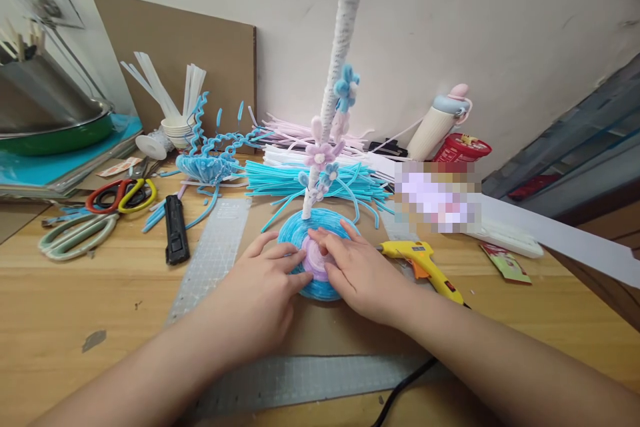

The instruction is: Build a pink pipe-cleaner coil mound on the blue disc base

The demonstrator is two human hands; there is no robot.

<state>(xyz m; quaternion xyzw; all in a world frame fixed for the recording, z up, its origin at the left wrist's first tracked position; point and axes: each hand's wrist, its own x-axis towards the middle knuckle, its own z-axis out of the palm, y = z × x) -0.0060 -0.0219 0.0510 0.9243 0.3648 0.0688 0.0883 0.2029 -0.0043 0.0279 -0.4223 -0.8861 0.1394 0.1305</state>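
Observation:
A round base (320, 290) of coiled blue pipe cleaner with a lilac centre lies on brown cardboard (320, 337). From its back edge rises a white wrapped stem (341, 47), with pink and blue fuzzy flowers (320, 157) along its lower part. My left hand (265, 287) rests on the left side of the base, fingers apart, fingertips reaching the lilac centre. On the right side lies my right hand (367, 270), its fingers spread over the disc and partly covering the centre. Neither hand holds anything.
A yellow glue gun (425, 260) lies right of my right hand. To the left are a black cutter (176, 230) and scissors (80, 235). Blue pipe cleaners (315, 180) spread behind the base, beside a blue fuzzy bowl shape (207, 169). A bottle (435, 127) stands at back right.

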